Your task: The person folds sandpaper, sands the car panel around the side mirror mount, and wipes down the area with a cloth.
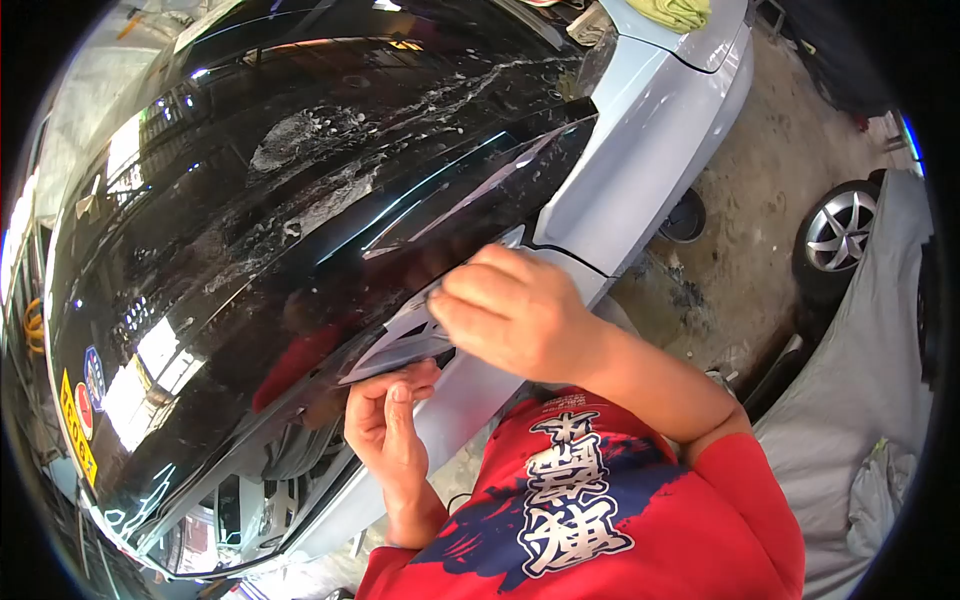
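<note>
My right hand [515, 315] is closed, its fingers curled and slightly blurred, above the edge of a car's glossy black panel [220, 250]. What its fingertips hold, if anything, is hidden. Below it my left hand [388, 425] has thumb and fingers pressed together, fingertips at a pointed thin grey piece [400, 350] along that edge. Whether this piece is loose or part of the car I cannot tell. Both hands are beside the light grey body panel [640, 130], which runs along the black one.
Whitish dusty smears mark the black panel. Stickers, one a yellow strip [78, 428], are at its left. A green cloth [672, 12] lies on the grey bodywork at the top. To the right are a silver-spoked wheel [840, 232], a grey cover [860, 400] and a black round container [684, 215].
</note>
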The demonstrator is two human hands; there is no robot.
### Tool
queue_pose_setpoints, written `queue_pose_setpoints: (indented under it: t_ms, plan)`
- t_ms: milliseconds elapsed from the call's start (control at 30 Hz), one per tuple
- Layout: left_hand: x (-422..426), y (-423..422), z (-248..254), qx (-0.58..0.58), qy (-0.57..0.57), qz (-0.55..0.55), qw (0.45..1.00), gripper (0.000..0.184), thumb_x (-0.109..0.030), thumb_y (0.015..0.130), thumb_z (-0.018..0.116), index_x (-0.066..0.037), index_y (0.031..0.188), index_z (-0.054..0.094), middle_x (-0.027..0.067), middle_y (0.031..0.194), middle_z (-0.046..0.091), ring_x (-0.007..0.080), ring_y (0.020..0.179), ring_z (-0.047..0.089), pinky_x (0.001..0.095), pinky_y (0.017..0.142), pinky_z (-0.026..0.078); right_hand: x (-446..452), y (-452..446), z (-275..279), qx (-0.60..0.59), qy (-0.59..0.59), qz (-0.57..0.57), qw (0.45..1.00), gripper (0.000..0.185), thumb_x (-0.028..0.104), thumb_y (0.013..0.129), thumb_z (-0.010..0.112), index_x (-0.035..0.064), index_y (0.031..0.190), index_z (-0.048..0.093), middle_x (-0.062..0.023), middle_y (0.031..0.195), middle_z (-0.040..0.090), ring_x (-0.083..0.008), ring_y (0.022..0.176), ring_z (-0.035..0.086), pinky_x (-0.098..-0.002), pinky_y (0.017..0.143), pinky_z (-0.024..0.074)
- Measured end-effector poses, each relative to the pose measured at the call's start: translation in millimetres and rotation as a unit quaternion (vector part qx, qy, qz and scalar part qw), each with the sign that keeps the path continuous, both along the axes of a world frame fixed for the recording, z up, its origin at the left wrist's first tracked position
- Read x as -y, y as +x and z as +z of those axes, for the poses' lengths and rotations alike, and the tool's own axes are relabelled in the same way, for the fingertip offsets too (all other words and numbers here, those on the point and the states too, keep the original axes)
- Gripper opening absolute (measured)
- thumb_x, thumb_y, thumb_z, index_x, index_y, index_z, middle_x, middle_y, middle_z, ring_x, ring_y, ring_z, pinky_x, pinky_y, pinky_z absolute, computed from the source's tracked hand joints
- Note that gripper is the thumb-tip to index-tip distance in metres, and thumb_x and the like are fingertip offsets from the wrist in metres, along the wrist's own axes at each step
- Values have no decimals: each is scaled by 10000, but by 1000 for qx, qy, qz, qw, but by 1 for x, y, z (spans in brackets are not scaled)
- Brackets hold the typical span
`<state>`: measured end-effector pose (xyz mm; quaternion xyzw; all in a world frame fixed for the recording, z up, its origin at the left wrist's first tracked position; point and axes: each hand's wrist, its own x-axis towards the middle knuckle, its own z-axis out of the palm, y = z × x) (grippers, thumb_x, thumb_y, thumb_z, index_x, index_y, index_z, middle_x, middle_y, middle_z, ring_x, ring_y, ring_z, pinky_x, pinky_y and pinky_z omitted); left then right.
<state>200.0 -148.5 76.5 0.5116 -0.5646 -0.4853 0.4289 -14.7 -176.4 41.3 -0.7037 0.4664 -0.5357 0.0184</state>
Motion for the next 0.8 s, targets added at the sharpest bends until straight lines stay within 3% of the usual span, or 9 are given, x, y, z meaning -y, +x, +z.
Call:
queue_pose_setpoints:
  t_ms: [133, 300, 333, 433, 467, 567, 600, 700, 800]
  plan:
    - [0, 0, 2, 3, 6, 3, 1000, 166, -126, 1059, 620, 39, 1041, 616, 260, 1029, 755, 288, 933, 765, 352, 806, 629, -4, 2, -13, 24, 7, -30, 999, 193, 122, 736, 733, 69, 911, 671, -39, 912, 578, -228, 826, 612, -345, 669, 552]
    - [1, 1, 2, 3, 12, -3, 1000, 167, -132, 1061, 621, 35, 1052, 616, 265, 1048, 756, 297, 949, 768, 351, 802, 628, -32, -5, -15, 77, 35, -25, 996, 305, -16, 715, 782, 23, 1005, 694, -69, 910, 605, -263, 744, 619, -372, 621, 538]
    - [1, 1, 2, 0, 11, -5, 1000, 170, -137, 1062, 622, 33, 1057, 616, 265, 1059, 755, 301, 957, 768, 350, 803, 627, -39, -2, -9, 70, 59, -8, 996, 289, 13, 735, 776, 29, 1007, 680, -93, 1037, 651, -281, 856, 657, -396, 717, 561]
    - [1, 4, -1, -9, 5, -7, 1000, 168, -136, 1067, 615, 32, 1057, 613, 266, 1069, 755, 301, 961, 768, 348, 821, 623, -47, 16, 8, 84, 37, 25, 995, 259, 34, 763, 760, 35, 1008, 675, -123, 1227, 657, -292, 1039, 672, -424, 853, 564]
    - [1, 4, -1, -10, -1, -6, 1000, 165, -132, 1066, 618, 33, 1060, 615, 232, 1064, 755, 279, 952, 766, 346, 829, 619, -50, 24, 2, 77, 48, 57, 994, 208, 83, 831, 732, 34, 1025, 676, -150, 1433, 598, -314, 1272, 616, -474, 1040, 514]
    - [1, 9, -4, -11, -17, -17, 1000, 165, -128, 1061, 627, 37, 1069, 621, 185, 1043, 749, 237, 943, 751, 331, 827, 609, -47, 38, 6, 35, 38, 59, 997, 206, 191, 944, 645, 1, 992, 708, -187, 1514, 548, -352, 1401, 521, -512, 1149, 430]
    - [2, 9, -4, 1, -30, -9, 1000, 170, -126, 1056, 638, 43, 1065, 629, 152, 1021, 735, 200, 931, 730, 325, 830, 604, -45, 40, 4, 21, 48, 73, 996, 277, 228, 975, 604, -19, 1018, 721, -200, 1586, 486, -360, 1483, 439, -538, 1220, 348]
    - [1, 1, -1, 33, -27, 31, 999, 171, -156, 1058, 648, 3, 995, 637, 63, 947, 709, 72, 817, 608, 202, 727, 469, -40, 44, 0, -4, 39, 42, 998, 269, 239, 984, 594, -2, 965, 710, -201, 1589, 482, -348, 1497, 422, -541, 1228, 336]
    - [0, 0, -2, 18, -24, 23, 999, 168, -154, 1069, 629, 2, 1007, 620, 77, 951, 706, 95, 816, 644, 237, 743, 531, -40, 40, -5, -4, 58, 48, 997, 263, 248, 992, 585, 24, 903, 691, -201, 1603, 468, -332, 1515, 400, -536, 1249, 308]
